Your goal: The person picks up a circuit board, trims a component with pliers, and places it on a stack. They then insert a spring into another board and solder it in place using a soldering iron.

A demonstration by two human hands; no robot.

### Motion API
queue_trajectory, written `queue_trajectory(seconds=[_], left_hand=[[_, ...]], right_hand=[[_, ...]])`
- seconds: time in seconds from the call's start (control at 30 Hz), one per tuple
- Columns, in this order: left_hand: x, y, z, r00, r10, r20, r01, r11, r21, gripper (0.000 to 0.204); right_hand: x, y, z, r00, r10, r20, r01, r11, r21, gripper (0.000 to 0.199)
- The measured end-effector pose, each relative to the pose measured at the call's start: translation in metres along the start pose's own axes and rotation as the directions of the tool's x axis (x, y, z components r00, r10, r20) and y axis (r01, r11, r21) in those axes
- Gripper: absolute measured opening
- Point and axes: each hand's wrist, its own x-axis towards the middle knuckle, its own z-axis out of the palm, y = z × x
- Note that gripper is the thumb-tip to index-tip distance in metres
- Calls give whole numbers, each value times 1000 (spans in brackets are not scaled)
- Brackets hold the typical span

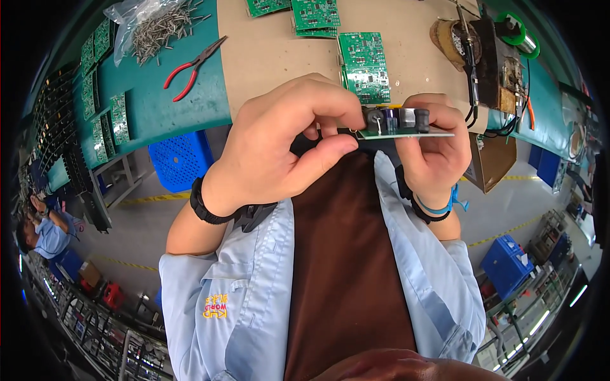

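A green circuit board [406, 134] is held level, edge-on to me, above the near edge of the bench. Dark cylindrical parts and a coil [376, 119] stand on its upper side. My right hand [438, 140] grips its right end, thumb in front and fingers behind. At the left end, my left hand [286, 136] has its fingers curled, index fingertip and thumb close to the board's corner. A tiny shiny bit shows between them, too small to name. Just beyond lies another green circuit board [365, 66] on the brown bench covering.
Red-handled pliers [190, 70] lie left on the green mat, near a plastic bag [136, 25] and a pile of metal pins [162, 32]. More boards [316, 14] lie at the back and left. A soldering iron [469, 54] and solder spool [522, 39] stand right. A blue crate [181, 162] sits below.
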Motion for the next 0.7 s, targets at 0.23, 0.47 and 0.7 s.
queue_trajectory(seconds=[0.23,0.47,0.7], left_hand=[[2,-2,-1,998,57,-2,-57,998,40,28],[-1,-2,-2,997,39,-61,-34,996,78,28],[2,-8,-3,993,40,-115,-24,990,138,29]], right_hand=[[2,3,0,998,-23,51,25,999,-46,24],[2,4,6,999,8,54,-7,1000,-27,23],[4,9,7,999,-2,47,4,999,-31,22]])
